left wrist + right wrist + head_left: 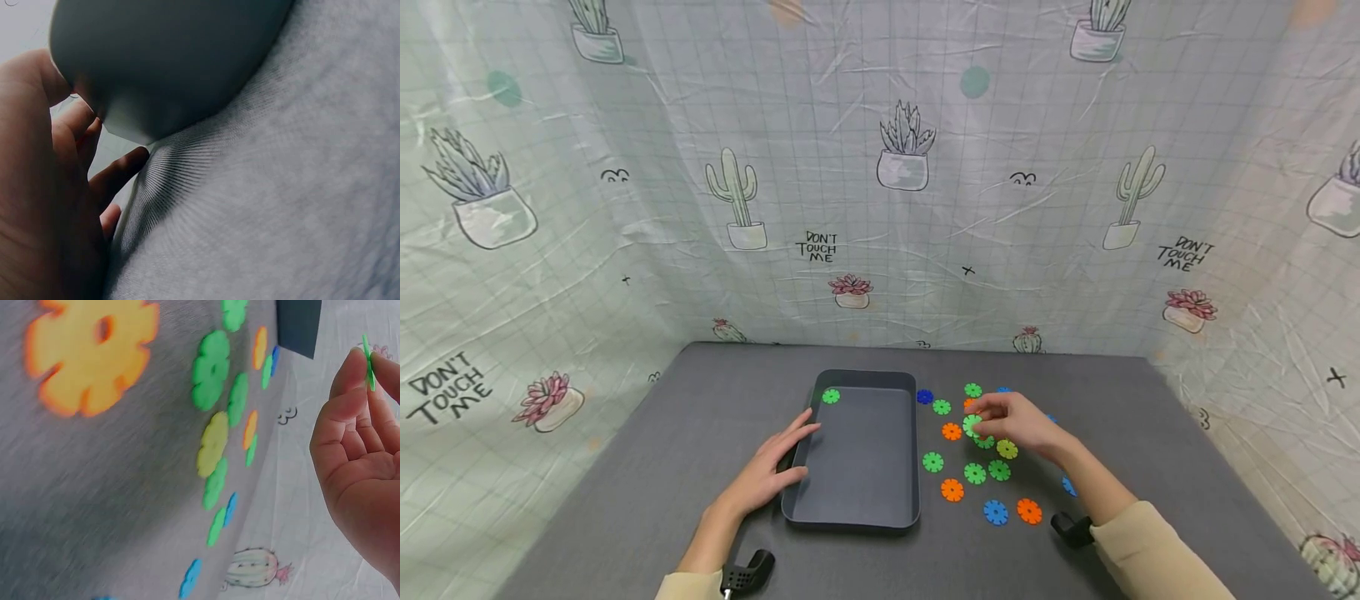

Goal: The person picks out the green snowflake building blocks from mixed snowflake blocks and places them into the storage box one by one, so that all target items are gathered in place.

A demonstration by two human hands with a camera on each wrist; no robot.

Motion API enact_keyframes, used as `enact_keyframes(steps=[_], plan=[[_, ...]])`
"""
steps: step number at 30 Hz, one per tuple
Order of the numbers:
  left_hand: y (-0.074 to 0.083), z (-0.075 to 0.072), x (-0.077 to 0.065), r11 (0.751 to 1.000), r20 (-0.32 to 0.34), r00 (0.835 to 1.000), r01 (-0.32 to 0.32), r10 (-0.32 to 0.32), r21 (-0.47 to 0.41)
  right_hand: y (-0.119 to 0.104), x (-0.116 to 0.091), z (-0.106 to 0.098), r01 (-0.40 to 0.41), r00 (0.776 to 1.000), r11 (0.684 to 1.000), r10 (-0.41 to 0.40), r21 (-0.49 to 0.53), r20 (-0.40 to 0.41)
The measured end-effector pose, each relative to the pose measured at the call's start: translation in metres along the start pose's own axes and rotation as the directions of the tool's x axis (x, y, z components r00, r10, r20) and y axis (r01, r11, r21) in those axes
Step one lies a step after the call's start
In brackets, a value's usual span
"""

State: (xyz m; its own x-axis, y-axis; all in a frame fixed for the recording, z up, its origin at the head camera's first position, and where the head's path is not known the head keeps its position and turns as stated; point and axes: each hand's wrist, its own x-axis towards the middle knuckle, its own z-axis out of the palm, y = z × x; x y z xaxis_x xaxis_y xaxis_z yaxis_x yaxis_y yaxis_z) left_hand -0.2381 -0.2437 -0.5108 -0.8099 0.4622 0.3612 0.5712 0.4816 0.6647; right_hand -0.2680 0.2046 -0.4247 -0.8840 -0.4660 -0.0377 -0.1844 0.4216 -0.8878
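Note:
A light green notched plastic disc (368, 362) is pinched between the thumb and fingertips of my right hand (1017, 423), raised above the scattered discs. My left hand (765, 473) rests on the left rim of a dark grey tray (919, 467), its fingers spread and fairly straight. In the left wrist view the thumb and fingers touch the tray's wall (169, 69). One green disc (831, 397) lies inside the tray at its far left corner. Below and around my right hand lie green, orange and yellow discs, among them a yellow disc (1007, 449).
Several more discs lie right of the tray, including a dark blue disc (925, 397), an orange disc (1029, 511) and a blue disc (996, 512). The grey tabletop (700, 400) ends at a patterned curtain (790, 167). Each wrist wears a black device, such as the left one (748, 573).

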Motion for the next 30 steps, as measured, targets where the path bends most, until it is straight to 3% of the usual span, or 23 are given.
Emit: enact_keyframes(steps=[12,30], plan=[[0.003,-0.001,0.0,1.0,0.0,1.0,0.006,-0.006,-0.007,-0.016,0.032,0.014,-0.083,0.996,0.993,0.087,0.089,-0.036],[0.003,-0.001,0.0,1.0,0.004,1.0,0.019,-0.019,-0.007,-0.034,0.072,0.041,-0.069,0.996,0.983,0.079,0.17,-0.05]])
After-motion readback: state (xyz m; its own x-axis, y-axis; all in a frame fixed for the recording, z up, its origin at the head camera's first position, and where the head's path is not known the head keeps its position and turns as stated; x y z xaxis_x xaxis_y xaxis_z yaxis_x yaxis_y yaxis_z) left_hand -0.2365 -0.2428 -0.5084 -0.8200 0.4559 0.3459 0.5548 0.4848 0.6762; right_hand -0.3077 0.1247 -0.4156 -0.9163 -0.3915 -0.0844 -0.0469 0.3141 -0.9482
